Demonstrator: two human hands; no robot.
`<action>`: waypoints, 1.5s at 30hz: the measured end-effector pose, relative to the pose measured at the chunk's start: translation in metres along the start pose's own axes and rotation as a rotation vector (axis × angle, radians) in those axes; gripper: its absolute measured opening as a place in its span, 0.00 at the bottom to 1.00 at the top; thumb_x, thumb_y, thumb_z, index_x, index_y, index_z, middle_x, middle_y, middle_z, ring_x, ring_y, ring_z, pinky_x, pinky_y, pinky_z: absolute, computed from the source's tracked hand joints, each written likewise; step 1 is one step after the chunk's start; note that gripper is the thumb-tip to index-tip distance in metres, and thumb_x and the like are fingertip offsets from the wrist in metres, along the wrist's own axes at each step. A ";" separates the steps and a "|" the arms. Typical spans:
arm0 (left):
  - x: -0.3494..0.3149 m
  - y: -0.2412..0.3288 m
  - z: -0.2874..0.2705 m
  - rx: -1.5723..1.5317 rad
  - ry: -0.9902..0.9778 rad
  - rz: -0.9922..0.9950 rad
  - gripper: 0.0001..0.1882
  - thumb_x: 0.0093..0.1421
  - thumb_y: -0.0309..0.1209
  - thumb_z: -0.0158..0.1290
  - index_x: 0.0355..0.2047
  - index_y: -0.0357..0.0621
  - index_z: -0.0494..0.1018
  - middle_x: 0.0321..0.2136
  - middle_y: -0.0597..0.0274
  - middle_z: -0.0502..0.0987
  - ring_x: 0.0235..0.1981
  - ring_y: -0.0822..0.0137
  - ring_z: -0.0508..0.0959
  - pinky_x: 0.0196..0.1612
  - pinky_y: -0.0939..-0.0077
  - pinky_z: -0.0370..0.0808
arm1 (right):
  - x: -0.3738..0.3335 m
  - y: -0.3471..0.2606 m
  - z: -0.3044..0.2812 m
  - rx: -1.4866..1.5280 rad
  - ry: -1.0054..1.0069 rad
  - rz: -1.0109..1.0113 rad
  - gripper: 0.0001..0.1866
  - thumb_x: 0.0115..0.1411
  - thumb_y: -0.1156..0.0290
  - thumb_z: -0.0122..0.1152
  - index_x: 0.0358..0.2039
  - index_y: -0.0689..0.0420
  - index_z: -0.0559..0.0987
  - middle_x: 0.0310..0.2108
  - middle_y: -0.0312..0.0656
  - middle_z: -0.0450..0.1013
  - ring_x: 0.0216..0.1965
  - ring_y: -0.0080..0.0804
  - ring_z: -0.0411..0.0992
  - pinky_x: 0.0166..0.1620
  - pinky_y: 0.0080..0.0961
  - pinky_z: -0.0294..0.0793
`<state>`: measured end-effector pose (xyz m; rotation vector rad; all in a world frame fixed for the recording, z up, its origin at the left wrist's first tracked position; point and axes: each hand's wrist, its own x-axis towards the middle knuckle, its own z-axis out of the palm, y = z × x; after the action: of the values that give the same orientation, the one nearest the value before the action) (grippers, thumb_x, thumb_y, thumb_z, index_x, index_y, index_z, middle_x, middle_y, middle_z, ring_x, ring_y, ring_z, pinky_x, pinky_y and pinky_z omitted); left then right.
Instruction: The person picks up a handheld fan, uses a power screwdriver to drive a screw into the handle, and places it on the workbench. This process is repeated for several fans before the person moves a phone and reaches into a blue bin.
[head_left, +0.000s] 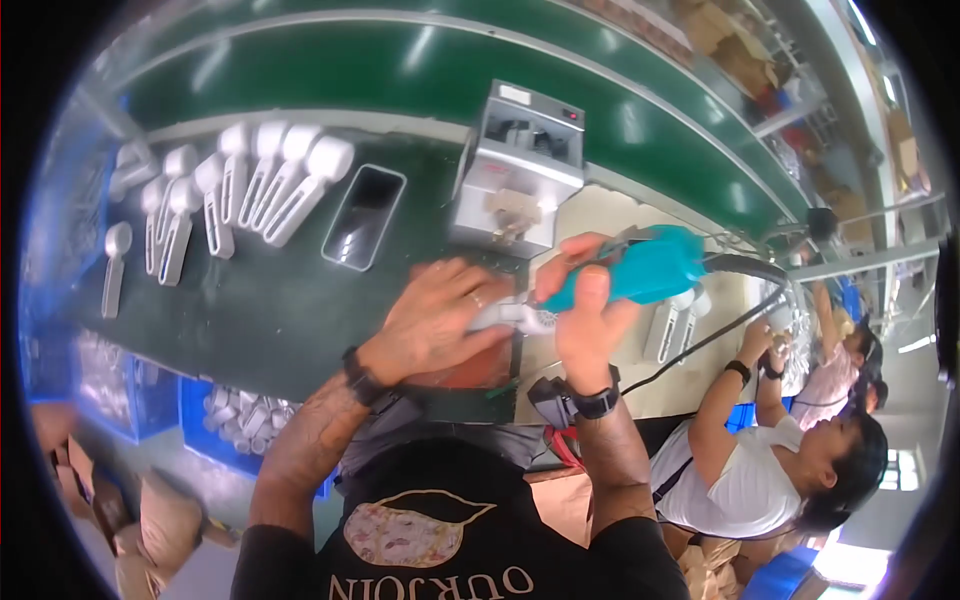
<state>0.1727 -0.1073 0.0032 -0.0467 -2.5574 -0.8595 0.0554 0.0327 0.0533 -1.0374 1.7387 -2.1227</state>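
Over the front middle of the bench, my left hand (435, 315) presses its fingers onto a white plastic part (530, 318) with a rounded end. My right hand (592, 330) is wrapped round a teal electric screwdriver (655, 268), held nearly level with its cable leading off to the right. The tool's front end is close to the white part, but my fingers hide its tip and I cannot tell whether they touch. Beneath my left hand lies a reddish-brown mat (475, 368). A grey screw feeder (515, 190) stands just beyond my hands.
Several white long-handled parts (270, 185) lie in a row at the back left, beside a phone (365, 217). Two similar parts (672, 330) lie to the right. A blue bin (240, 425) of white pieces stands below the bench edge. A co-worker (750, 465) sits at the right.
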 end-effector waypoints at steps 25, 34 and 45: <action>-0.002 0.014 0.000 0.093 -0.041 0.002 0.20 0.54 0.42 0.64 0.42 0.45 0.77 0.42 0.61 0.75 0.43 0.54 0.74 0.45 0.56 0.69 | -0.010 0.026 0.008 0.030 0.009 0.148 0.09 0.65 0.70 0.63 0.32 0.62 0.77 0.20 0.34 0.72 0.22 0.18 0.68 0.25 0.22 0.68; 0.001 0.013 -0.004 0.112 -0.040 0.021 0.21 0.54 0.44 0.64 0.44 0.46 0.78 0.41 0.62 0.76 0.42 0.55 0.74 0.44 0.57 0.69 | 0.000 0.007 0.011 0.100 -0.014 0.189 0.08 0.67 0.73 0.58 0.44 0.63 0.75 0.25 0.33 0.73 0.27 0.18 0.70 0.31 0.18 0.69; -0.010 0.020 -0.009 0.117 -0.008 0.027 0.23 0.53 0.44 0.64 0.46 0.48 0.79 0.41 0.63 0.77 0.42 0.56 0.75 0.45 0.57 0.70 | 0.028 -0.012 0.018 0.058 -0.018 0.083 0.11 0.69 0.68 0.56 0.44 0.63 0.76 0.25 0.33 0.73 0.27 0.17 0.70 0.31 0.19 0.69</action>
<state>0.1884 -0.0953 0.0170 -0.0492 -2.6039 -0.6991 0.0493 0.0065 0.0757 -0.9495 1.6710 -2.0932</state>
